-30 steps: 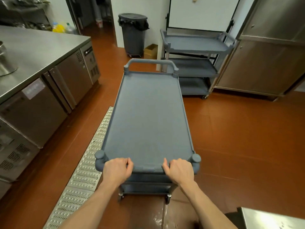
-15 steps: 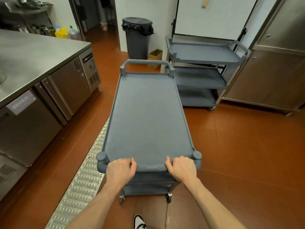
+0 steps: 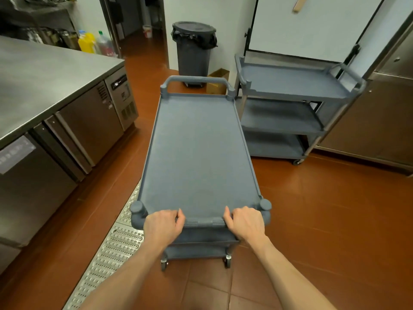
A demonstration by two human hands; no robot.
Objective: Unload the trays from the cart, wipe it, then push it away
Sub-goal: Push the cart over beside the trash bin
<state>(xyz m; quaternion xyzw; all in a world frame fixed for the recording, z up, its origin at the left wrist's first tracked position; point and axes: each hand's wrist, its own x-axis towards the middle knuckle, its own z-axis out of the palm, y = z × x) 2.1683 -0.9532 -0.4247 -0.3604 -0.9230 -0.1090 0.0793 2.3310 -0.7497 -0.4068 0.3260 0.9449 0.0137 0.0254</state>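
A grey plastic cart (image 3: 199, 151) stands lengthwise in front of me on the red tiled floor. Its top shelf holds nothing. My left hand (image 3: 162, 227) grips the near handle bar (image 3: 204, 222) on its left side. My right hand (image 3: 245, 222) grips the same bar on its right side. The far handle (image 3: 196, 80) points toward a bin. Lower shelves and two near castors show under my hands. No trays are in view.
A second grey three-shelf cart (image 3: 295, 86) stands just right of the far end, against steel cabinets (image 3: 380, 121). A dark bin (image 3: 194, 48) and a cardboard box (image 3: 218, 82) stand ahead. A steel counter (image 3: 44, 74) runs along the left, a floor drain grate (image 3: 114, 249) beside it.
The cart has rolled forward with both hands on its handle. The bin and the second cart are nearer, and the counter has slid back on the left.
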